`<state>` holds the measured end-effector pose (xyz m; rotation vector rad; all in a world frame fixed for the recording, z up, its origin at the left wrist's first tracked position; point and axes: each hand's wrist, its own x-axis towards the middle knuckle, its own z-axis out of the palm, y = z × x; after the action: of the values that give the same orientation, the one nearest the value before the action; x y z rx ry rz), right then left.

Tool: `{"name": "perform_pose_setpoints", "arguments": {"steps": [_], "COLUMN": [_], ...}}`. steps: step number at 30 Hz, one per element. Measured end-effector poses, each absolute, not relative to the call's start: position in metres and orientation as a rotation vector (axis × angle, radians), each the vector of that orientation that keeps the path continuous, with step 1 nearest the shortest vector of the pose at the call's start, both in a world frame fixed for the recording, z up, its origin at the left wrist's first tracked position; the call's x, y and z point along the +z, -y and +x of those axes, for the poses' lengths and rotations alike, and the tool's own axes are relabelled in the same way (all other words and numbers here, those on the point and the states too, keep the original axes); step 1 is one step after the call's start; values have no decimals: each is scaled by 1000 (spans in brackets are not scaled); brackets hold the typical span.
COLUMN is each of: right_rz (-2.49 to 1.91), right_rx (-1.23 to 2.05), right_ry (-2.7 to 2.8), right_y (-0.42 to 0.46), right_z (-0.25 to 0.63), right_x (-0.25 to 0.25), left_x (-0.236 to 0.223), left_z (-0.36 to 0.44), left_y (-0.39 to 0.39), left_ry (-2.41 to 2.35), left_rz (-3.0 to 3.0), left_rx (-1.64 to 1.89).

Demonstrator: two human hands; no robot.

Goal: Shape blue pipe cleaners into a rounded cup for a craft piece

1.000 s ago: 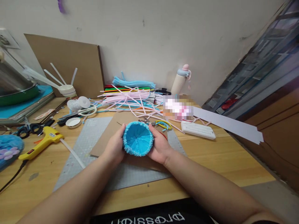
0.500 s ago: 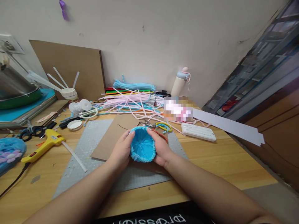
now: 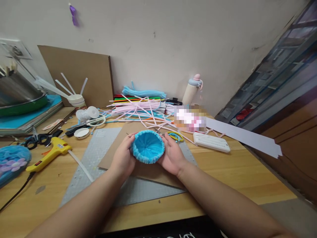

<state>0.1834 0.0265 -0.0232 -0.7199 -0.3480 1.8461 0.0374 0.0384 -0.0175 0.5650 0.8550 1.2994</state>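
A blue fuzzy bowl (image 3: 148,147), its ridged walls apparently formed of pipe cleaners, is held with its opening tilted towards me. My left hand (image 3: 124,154) is closed on its left side, thumb near the rim. On the opposite side my right hand (image 3: 173,154) grips the wall. Some fingers of both hands are hidden behind the bowl. Below it lie a brown cardboard sheet (image 3: 114,152) and a grey cutting mat (image 3: 86,158). Just behind the right hand are yellow-handled pliers (image 3: 180,138).
A yellow glue gun (image 3: 51,155) with a glue stick and black scissors (image 3: 37,138) lie left. Heaped pipe cleaners (image 3: 138,105) run along the wall. A paper cup (image 3: 76,99), a bottle (image 3: 192,89) and a white box (image 3: 211,142) stand or lie around the table.
The bowl was tipped and shifted right, then came back left and now sits more level. Both hands have kept hold, with the grip slightly readjusted. The camera view has tilted a little.
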Motion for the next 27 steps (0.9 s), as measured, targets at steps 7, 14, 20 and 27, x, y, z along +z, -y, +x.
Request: {"name": "perform_pose_setpoints", "arguments": {"steps": [7, 14, 20, 27], "right_rz": [-742, -918, -1445, -1338], "right_rx": [1690, 1464, 855, 698], "right_ry": [531, 738, 1435, 1758], "right_y": [-22, -24, -28, -31], "right_z": [173, 176, 195, 204], "right_x": [-37, -45, -41, -37], "left_x": [-19, -17, -17, -5], "left_z": [39, 43, 43, 41], "left_y": [-35, -29, -29, -26], "left_ry": [-894, -872, -999, -901], "left_rz": [664, 742, 714, 512], "left_rx": [1186, 1112, 1170, 858]}}
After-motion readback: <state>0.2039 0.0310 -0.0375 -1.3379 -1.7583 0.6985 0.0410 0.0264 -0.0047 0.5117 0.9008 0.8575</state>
